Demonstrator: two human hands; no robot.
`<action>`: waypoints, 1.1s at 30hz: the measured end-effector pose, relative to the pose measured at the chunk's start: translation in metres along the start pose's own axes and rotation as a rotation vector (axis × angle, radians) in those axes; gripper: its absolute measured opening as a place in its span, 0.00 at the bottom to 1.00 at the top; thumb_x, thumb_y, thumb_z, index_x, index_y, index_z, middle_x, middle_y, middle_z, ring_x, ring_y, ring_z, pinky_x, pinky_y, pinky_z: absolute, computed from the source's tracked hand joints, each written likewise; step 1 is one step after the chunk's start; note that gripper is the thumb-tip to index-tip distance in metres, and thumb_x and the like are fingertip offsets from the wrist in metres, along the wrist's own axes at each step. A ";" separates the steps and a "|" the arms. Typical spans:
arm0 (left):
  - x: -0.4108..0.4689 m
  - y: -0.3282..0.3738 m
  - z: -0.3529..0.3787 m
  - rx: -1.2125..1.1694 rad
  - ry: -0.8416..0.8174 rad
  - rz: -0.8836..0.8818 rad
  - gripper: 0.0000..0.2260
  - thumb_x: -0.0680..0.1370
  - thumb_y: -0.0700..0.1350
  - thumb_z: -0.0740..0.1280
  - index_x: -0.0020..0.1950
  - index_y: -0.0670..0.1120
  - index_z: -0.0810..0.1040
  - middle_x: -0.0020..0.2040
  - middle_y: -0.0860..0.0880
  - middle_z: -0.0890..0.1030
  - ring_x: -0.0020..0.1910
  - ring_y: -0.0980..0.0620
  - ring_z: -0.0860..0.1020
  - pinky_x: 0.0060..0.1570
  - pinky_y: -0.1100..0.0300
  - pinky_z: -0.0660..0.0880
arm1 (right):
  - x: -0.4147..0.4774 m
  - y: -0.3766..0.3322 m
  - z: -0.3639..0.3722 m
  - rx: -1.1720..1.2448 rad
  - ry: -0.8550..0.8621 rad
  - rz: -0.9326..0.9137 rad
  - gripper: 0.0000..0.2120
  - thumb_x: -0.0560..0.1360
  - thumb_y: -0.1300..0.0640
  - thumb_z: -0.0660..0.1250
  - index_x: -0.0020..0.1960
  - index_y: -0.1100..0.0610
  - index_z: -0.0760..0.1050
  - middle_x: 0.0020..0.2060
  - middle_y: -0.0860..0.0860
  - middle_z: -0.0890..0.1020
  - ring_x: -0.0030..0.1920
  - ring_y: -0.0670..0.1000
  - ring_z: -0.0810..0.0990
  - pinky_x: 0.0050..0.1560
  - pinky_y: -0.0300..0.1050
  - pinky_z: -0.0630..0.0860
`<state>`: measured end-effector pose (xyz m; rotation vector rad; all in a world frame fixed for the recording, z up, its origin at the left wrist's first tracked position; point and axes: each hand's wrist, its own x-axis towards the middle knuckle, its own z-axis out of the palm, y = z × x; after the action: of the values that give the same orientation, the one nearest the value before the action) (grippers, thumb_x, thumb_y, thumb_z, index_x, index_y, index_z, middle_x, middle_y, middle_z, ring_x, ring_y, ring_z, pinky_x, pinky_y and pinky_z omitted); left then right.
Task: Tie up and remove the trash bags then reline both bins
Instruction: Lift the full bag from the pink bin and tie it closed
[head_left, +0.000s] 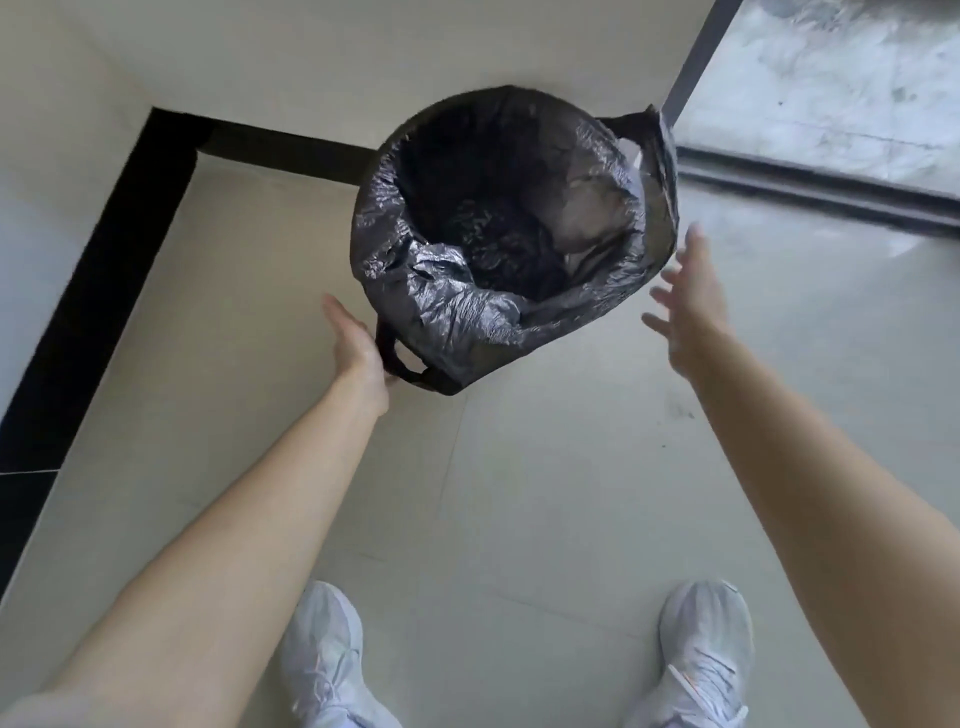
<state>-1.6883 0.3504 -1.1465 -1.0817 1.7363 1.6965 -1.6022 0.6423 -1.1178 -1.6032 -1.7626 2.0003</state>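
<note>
Evidently the trash bag (467, 312) is thin, crinkled film, soft and slippery. It is judged light, since only some crumpled waste (587, 213) is seen low inside it. It stands on the floor (519, 493) at 12 o'clock from the shoes (322, 654), with its mouth folded out over a bin that is wholly hidden beneath the overhang.

Hold is best taken at the two handles, the near loop (410, 371) at 7 o'clock of the mouth and the far loop (652, 135) at 1 o'clock. Film pinched at the rim would likely stretch or tear.

The left hand (358, 353) is laid against the near loop with the thumb stretched out. Its fingers are hidden behind the plastic, so whether they are clamped on it cannot be told. The right hand (688, 312) is held in the air just beside the bag at 4 o'clock, untouching, with its fingers (662, 299) straight and apart.

A black skirting (104, 270) is seen at 9 o'clock. A glass door (831, 93) with a dark frame (701, 57) stands at 2 o'clock, close behind the far loop, where a reach may be crowded.
</note>
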 end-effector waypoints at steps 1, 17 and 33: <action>0.013 -0.005 0.001 -0.017 -0.093 0.033 0.40 0.75 0.74 0.43 0.63 0.45 0.75 0.55 0.44 0.83 0.48 0.44 0.82 0.58 0.46 0.77 | 0.013 -0.001 0.003 0.051 -0.071 -0.006 0.37 0.72 0.25 0.53 0.69 0.47 0.73 0.60 0.46 0.79 0.62 0.51 0.76 0.57 0.56 0.75; -0.037 0.105 0.028 0.945 0.291 1.232 0.04 0.74 0.41 0.63 0.48 0.46 0.69 0.37 0.48 0.73 0.37 0.42 0.72 0.38 0.54 0.65 | -0.002 -0.018 0.042 -0.182 -0.012 -0.296 0.09 0.67 0.53 0.72 0.45 0.55 0.79 0.37 0.48 0.83 0.37 0.48 0.81 0.34 0.39 0.74; -0.093 0.147 0.041 0.708 -0.231 1.245 0.31 0.79 0.47 0.65 0.79 0.45 0.55 0.74 0.44 0.70 0.72 0.46 0.69 0.71 0.58 0.62 | -0.037 -0.038 0.036 -0.958 0.354 -0.815 0.26 0.83 0.44 0.51 0.42 0.62 0.75 0.44 0.63 0.82 0.41 0.63 0.76 0.40 0.48 0.65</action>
<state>-1.7598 0.3974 -0.9903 0.6465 2.7118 1.3529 -1.6308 0.6074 -1.0723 -0.8975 -2.7162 0.4888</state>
